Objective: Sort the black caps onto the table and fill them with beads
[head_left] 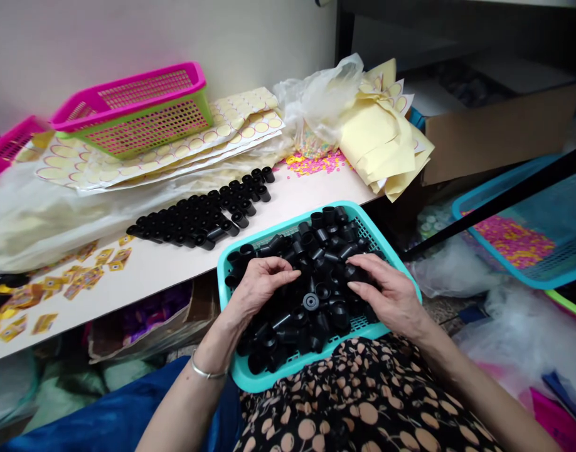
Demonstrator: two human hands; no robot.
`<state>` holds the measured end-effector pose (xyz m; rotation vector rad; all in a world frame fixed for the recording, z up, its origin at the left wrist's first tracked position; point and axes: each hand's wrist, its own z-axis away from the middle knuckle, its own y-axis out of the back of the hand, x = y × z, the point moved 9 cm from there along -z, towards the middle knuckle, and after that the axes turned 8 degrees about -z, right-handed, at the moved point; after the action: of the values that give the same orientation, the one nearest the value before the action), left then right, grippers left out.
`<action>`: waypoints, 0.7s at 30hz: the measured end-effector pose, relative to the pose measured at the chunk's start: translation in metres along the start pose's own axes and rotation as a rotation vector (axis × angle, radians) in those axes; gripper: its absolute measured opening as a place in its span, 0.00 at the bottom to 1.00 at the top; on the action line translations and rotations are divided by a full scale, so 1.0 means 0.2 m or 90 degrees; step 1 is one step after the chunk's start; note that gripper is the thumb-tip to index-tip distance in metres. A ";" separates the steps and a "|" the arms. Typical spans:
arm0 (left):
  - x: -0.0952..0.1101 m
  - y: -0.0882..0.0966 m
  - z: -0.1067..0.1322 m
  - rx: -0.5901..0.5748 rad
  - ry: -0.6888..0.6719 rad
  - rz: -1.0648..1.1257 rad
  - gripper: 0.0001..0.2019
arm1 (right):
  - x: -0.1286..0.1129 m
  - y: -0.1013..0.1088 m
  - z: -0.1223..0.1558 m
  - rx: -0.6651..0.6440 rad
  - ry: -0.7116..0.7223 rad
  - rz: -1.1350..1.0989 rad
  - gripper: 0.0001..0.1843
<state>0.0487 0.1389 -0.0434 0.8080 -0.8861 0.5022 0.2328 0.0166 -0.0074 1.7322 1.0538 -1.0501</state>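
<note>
Head view: I record the right hand (390, 292) pinching a short black plastic cylinder (355, 273) between thumb and fingers. The left hand (262, 284) has its fingertips drawn together; I cannot tell whether it grips anything. Both are over a turquoise perforated plastic basket (249, 380) heaped with smooth, hollow black pieces (310, 302). On the smooth white table (309, 196), similar black cylinders (189, 216) are grouped in close rows.
</note>
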 end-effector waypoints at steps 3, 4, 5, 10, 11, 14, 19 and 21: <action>0.02 -0.03 -0.01 0.018 -0.024 -0.070 0.13 | -0.03 -0.09 -0.03 -0.061 -0.003 -0.020 0.18; 0.05 -0.04 -0.01 0.029 -0.053 -0.105 0.12 | -0.05 -0.12 -0.03 -0.083 0.001 -0.029 0.18; 0.09 -0.04 0.00 0.040 -0.096 -0.140 0.10 | -0.07 -0.15 -0.04 -0.104 0.009 -0.036 0.19; 0.31 -0.04 0.08 0.074 -0.355 -0.094 0.07 | -0.15 -0.21 -0.10 -0.148 0.027 -0.105 0.21; 0.32 -0.04 0.09 0.064 -0.373 -0.053 0.07 | -0.15 -0.21 -0.10 -0.142 0.010 -0.145 0.20; 0.32 -0.05 0.09 0.033 -0.371 0.080 0.10 | -0.12 -0.21 -0.12 -0.119 -0.046 -0.310 0.17; 0.28 -0.05 0.09 0.044 -0.333 0.157 0.18 | -0.05 -0.22 -0.11 -0.077 -0.140 -0.429 0.19; 0.30 -0.02 0.11 0.073 -0.349 0.108 0.13 | -0.04 -0.19 -0.11 -0.058 -0.139 -0.392 0.19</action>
<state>0.0742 0.1219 0.0128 1.0010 -1.4510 0.4900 0.1991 0.0463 -0.0012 1.2006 1.5069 -1.4994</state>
